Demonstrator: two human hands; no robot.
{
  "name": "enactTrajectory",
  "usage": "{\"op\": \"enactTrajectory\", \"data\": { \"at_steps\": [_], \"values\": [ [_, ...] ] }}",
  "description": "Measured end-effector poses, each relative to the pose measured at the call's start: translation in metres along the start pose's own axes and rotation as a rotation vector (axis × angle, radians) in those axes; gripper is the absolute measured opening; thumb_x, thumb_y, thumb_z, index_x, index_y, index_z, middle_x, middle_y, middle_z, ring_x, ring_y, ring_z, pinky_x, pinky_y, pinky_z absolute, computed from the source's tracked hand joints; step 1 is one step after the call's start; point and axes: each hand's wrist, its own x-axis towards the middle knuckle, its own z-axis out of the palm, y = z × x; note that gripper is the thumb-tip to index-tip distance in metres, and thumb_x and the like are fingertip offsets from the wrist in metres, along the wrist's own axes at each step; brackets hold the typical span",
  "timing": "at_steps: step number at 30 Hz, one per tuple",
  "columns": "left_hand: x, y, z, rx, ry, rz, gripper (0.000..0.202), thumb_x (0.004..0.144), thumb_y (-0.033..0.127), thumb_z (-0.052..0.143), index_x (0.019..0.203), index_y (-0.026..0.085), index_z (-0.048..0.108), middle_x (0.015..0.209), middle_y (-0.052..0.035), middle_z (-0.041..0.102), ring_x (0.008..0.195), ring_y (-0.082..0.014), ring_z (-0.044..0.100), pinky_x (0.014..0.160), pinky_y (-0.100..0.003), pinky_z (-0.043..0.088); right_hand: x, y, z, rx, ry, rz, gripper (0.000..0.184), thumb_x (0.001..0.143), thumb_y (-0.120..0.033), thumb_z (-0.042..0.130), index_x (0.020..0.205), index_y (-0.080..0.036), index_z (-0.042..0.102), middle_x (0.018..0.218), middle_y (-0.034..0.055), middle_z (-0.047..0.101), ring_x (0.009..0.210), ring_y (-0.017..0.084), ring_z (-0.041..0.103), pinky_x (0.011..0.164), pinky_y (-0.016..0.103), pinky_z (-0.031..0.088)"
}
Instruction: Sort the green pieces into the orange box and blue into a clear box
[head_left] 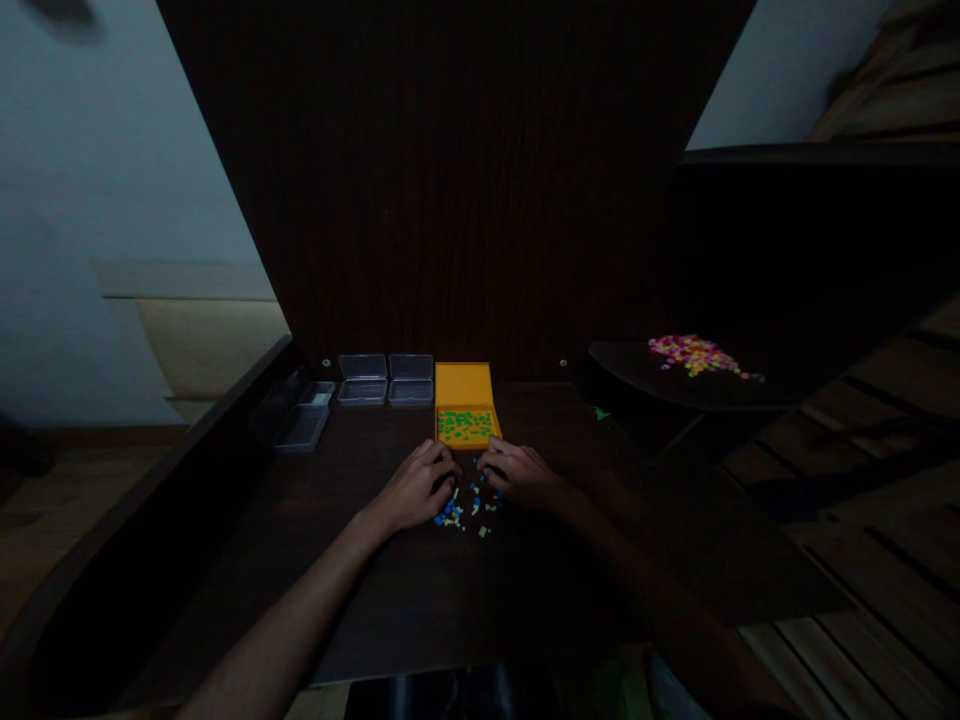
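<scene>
Small blue and pale yellow pieces [454,514] lie scattered on the dark tabletop between my hands. My left hand [420,485] rests at their left edge, its fingers curled inward and its fingertips partly hidden. On the right, my right hand [521,472] bends its fingers down at the pieces; whatever is between the fingertips is too small to make out. Just beyond both hands stands an orange box [463,385] with its lid raised. Many small green pieces [465,425] are spread over the bottom of the box.
Clear plastic cases [411,392] stand with lids up left of the orange box, and another clear case [301,427] lies farther left. Pink and yellow pieces [694,355] are heaped on a dark side shelf [622,362]. A green bit [601,413] sits below it.
</scene>
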Motion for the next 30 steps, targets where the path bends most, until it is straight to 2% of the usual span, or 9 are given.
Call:
{"op": "enactTrajectory", "data": {
  "at_steps": [9, 13, 18, 25, 30],
  "values": [
    [0.0002, 0.0005, 0.0008, 0.023, -0.012, 0.001, 0.024, 0.089, 0.022, 0.045, 0.101, 0.02, 0.066, 0.098, -0.0076, 0.056, 0.096, -0.0218, 0.05, 0.091, -0.037, 0.044, -0.0016, -0.0015, -0.001, 0.021, -0.007, -0.006, 0.019, 0.091, -0.026, 0.049, 0.1, -0.022, 0.065, 0.098, 0.0027, 0.056, 0.079, 0.013, 0.052, 0.069, 0.024, 0.034],
    [0.0, -0.0019, 0.0029, 0.039, 0.012, -0.011, 0.027, 0.09, 0.023, 0.045, 0.107, 0.018, 0.065, 0.099, -0.0081, 0.056, 0.095, -0.0216, 0.05, 0.089, -0.037, 0.044, -0.0025, -0.001, -0.0012, 0.022, 0.001, -0.005, 0.021, 0.09, -0.025, 0.049, 0.104, -0.023, 0.064, 0.101, 0.003, 0.057, 0.081, 0.013, 0.053, 0.071, 0.025, 0.035],
    [0.0002, -0.0034, 0.004, 0.054, 0.0, -0.017, 0.027, 0.091, 0.024, 0.045, 0.106, 0.018, 0.066, 0.097, -0.0083, 0.056, 0.094, -0.0216, 0.05, 0.087, -0.036, 0.045, -0.0034, -0.0011, -0.0022, 0.032, -0.002, -0.007, 0.02, 0.09, -0.025, 0.05, 0.102, -0.022, 0.065, 0.1, 0.0031, 0.058, 0.08, 0.013, 0.053, 0.071, 0.025, 0.036],
    [0.0009, -0.0031, 0.0025, 0.049, -0.002, -0.025, 0.028, 0.09, 0.019, 0.044, 0.107, 0.018, 0.067, 0.098, -0.0084, 0.057, 0.096, -0.0216, 0.05, 0.088, -0.036, 0.044, -0.0029, 0.0012, -0.0002, 0.008, 0.012, -0.008, 0.021, 0.09, -0.026, 0.05, 0.103, -0.021, 0.066, 0.1, 0.0039, 0.058, 0.079, 0.014, 0.054, 0.07, 0.024, 0.037],
    [0.0015, -0.0022, 0.0025, 0.028, 0.002, -0.026, 0.029, 0.087, 0.015, 0.044, 0.107, 0.017, 0.066, 0.098, -0.0082, 0.057, 0.097, -0.0217, 0.049, 0.089, -0.036, 0.045, -0.0045, 0.0031, -0.0019, 0.045, 0.044, -0.032, 0.023, 0.089, -0.022, 0.05, 0.106, -0.023, 0.065, 0.101, 0.0038, 0.058, 0.082, 0.014, 0.055, 0.072, 0.025, 0.039]
  ]
}}
